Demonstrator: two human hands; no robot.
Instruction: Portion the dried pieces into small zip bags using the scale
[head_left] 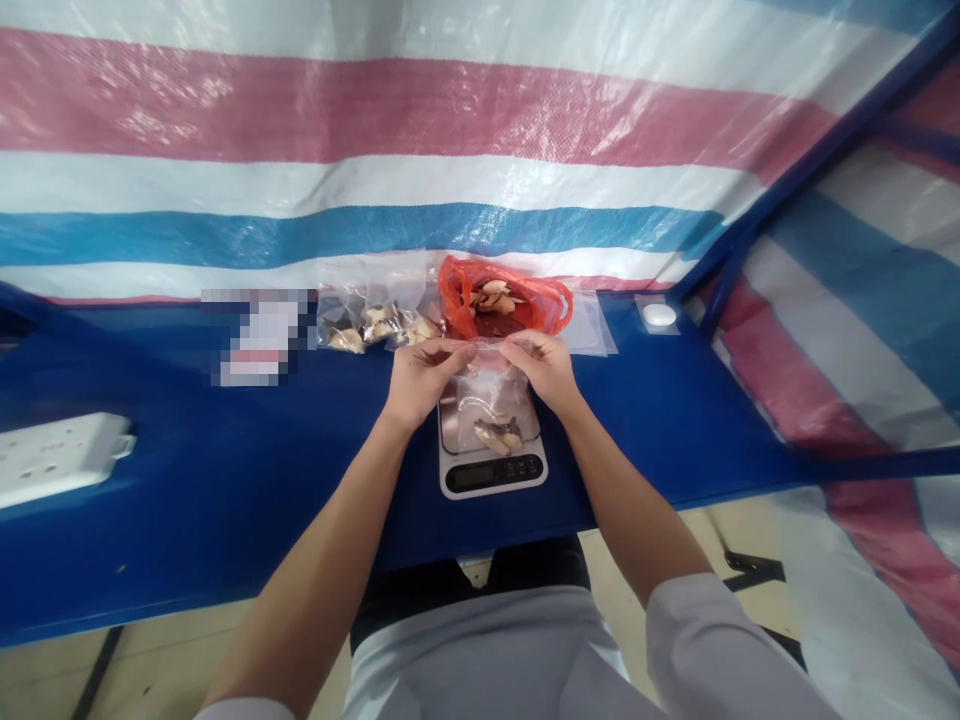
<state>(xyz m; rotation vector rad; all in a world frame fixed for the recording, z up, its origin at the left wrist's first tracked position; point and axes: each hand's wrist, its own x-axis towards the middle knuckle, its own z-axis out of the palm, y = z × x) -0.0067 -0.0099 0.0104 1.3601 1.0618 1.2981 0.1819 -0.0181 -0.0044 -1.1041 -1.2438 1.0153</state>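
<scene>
Head view: left hand [420, 383] and right hand [541, 368] pinch the top edges of a clear plastic bag [487, 385] on a kitchen scale [491, 475].

Dried pieces [496, 434] lie inside this bag, at the bottom. If one pinch slips, the bag may tip and the pieces may spill on the blue worktop [187, 480]; pulling on the bag may also disturb the scale's reading.

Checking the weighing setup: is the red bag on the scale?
No, the red plastic bag lies behind the digital scale on the blue table.
</scene>
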